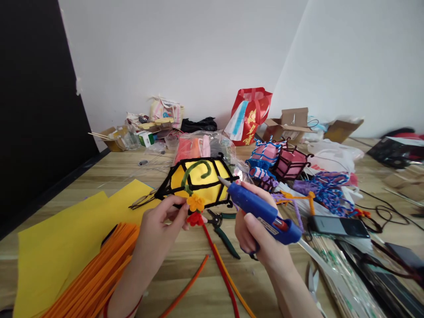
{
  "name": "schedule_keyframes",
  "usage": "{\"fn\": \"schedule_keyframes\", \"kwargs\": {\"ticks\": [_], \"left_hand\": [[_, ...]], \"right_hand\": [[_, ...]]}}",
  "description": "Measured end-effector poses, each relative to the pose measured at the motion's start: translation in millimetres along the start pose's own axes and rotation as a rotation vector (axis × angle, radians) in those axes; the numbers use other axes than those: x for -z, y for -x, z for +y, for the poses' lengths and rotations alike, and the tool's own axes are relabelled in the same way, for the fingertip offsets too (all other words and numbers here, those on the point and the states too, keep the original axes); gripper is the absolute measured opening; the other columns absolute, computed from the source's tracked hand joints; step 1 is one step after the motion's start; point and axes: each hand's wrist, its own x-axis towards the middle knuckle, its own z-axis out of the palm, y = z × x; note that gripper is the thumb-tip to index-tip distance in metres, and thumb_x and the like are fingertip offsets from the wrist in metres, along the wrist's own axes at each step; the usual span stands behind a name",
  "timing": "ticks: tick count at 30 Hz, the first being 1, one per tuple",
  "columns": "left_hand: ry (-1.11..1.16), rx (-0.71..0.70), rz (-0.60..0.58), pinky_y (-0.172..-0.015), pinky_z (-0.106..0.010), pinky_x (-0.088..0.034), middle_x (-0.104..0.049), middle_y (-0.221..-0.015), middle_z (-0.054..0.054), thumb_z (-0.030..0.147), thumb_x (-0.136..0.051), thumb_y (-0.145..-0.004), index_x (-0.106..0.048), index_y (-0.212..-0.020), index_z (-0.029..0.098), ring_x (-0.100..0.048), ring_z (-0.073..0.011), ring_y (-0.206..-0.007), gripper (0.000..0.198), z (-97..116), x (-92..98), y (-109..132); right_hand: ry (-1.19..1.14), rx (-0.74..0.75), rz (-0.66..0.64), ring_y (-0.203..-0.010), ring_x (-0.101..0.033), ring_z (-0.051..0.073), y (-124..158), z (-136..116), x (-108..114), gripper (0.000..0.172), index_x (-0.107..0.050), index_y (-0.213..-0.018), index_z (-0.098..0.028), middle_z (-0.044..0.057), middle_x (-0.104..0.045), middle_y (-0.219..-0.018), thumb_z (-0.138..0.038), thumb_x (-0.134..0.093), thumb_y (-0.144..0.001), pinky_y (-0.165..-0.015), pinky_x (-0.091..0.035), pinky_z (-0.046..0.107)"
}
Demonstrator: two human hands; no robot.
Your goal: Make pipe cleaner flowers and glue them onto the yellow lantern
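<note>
Between the thumb and fingers of my left hand (167,221) is the base of an orange flower (195,202), with a red flower (195,218) just below it. A green curled stem (186,176) rises from the flowers in front of a yellow lantern with a black frame (205,194). My right hand (261,229) is wrapped round a blue glue gun (265,212). The gun's nozzle points up and left, close to the lantern's right part; whether it touches cannot be told. Green-handled pliers (226,242) lie on the table below the lantern.
Orange pipe cleaners (96,269) lie on yellow sheets (49,243) at the left. Loose red and orange strips (221,269) lie in front. At the right are pink lanterns (291,162), a phone (339,226) and scissors (312,280). A red bag (251,115) stands behind.
</note>
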Motion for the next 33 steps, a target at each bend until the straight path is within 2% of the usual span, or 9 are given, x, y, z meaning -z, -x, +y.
{"fn": "schedule_keyframes", "kwargs": {"ticks": [12, 15, 17, 19, 21, 24, 27, 29, 33], "left_hand": [[-0.065, 0.006, -0.041, -0.049, -0.024, -0.055, -0.067, -0.056, -0.002, 0.045, -0.062, -0.08, -0.062, -0.08, 0.019, -0.068, -0.0186, -0.052, 0.026, -5, -0.6, 0], [-0.053, -0.013, -0.014, -0.044, -0.021, -0.053, -0.066, -0.053, -0.001, 0.042, -0.062, -0.076, -0.062, -0.077, 0.019, -0.064, -0.0158, -0.045, 0.023, -5, -1.5, -1], [-0.052, -0.024, -0.002, -0.042, -0.019, -0.051, -0.067, -0.053, -0.001, 0.041, -0.063, -0.074, -0.062, -0.075, 0.019, -0.062, -0.0145, -0.042, 0.022, -4, -1.8, -1], [-0.061, -0.03, -0.006, -0.042, -0.018, -0.05, -0.068, -0.053, -0.001, 0.04, -0.063, -0.074, -0.063, -0.075, 0.019, -0.063, -0.0139, -0.043, 0.021, -3, -2.0, -1], [-0.068, -0.034, -0.009, -0.043, -0.017, -0.05, -0.068, -0.053, -0.001, 0.039, -0.062, -0.075, -0.064, -0.077, 0.019, -0.063, -0.0135, -0.043, 0.021, -3, -2.5, -2], [-0.059, -0.034, -0.004, -0.043, -0.018, -0.05, -0.068, -0.054, 0.0, 0.039, -0.062, -0.075, -0.065, -0.078, 0.019, -0.063, -0.0137, -0.043, 0.021, -4, -4.1, -2], [-0.06, -0.035, 0.017, -0.042, -0.019, -0.049, -0.067, -0.052, 0.0, 0.039, -0.063, -0.073, -0.064, -0.078, 0.019, -0.063, -0.0141, -0.043, 0.02, -6, -2.5, -3], [-0.054, -0.026, 0.056, -0.043, -0.019, -0.048, -0.066, -0.05, 0.001, 0.039, -0.065, -0.071, -0.063, -0.077, 0.019, -0.062, -0.014, -0.042, 0.021, -7, 4.0, -6], [-0.034, 0.074, 0.128, -0.049, -0.021, -0.05, -0.067, -0.053, 0.001, 0.039, -0.071, -0.067, -0.062, -0.079, 0.018, -0.063, -0.0141, -0.046, 0.026, -7, 30.1, -15]], "right_hand": [[-0.151, -0.028, -0.037, -0.035, -0.033, 0.007, -4, 5, -1, 0.044, -0.056, -0.125, -0.026, -0.011, -0.045, -0.05, -0.043, -0.071, -0.088, -0.036, -0.026, 0.019], [-0.16, 0.013, -0.037, -0.039, -0.046, 0.01, -6, 7, 0, 0.045, -0.056, -0.127, -0.026, -0.009, -0.051, -0.053, -0.044, -0.071, -0.089, -0.042, -0.042, 0.023], [-0.159, 0.078, -0.049, -0.052, -0.062, 0.017, -7, 10, 1, 0.045, -0.056, -0.129, -0.027, -0.006, -0.057, -0.055, -0.044, -0.068, -0.09, -0.059, -0.056, 0.033], [-0.116, 0.12, -0.057, -0.073, -0.072, 0.022, -7, 14, 4, 0.046, -0.056, -0.131, -0.027, 0.0, -0.068, -0.069, -0.048, -0.066, -0.091, -0.077, -0.059, 0.041], [-0.017, 0.134, -0.012, -0.098, -0.072, 0.025, -7, 17, 7, 0.051, -0.058, -0.132, -0.028, 0.007, -0.074, -0.099, -0.054, -0.066, -0.09, -0.089, -0.057, 0.042], [0.105, 0.162, 0.073, -0.118, -0.064, 0.029, -3, 19, 10, 0.058, -0.062, -0.132, -0.028, 0.01, -0.065, -0.132, -0.061, -0.067, -0.085, -0.095, -0.055, 0.041], [0.103, 0.162, 0.095, -0.081, -0.07, 0.023, 3, 18, 7, 0.057, -0.064, -0.131, -0.027, 0.007, -0.073, -0.098, -0.061, -0.066, -0.086, -0.069, -0.059, 0.035], [0.097, 0.148, 0.121, -0.058, -0.063, 0.018, 4, 16, 6, 0.053, -0.068, -0.126, -0.025, 0.002, -0.066, -0.071, -0.058, -0.065, -0.086, -0.053, -0.051, 0.03], [0.054, 0.243, 0.265, -0.06, -0.063, 0.02, -2, 10, 14, 0.045, -0.072, -0.114, -0.021, 0.002, -0.065, -0.069, -0.055, -0.067, -0.085, -0.055, -0.05, 0.032]]}}
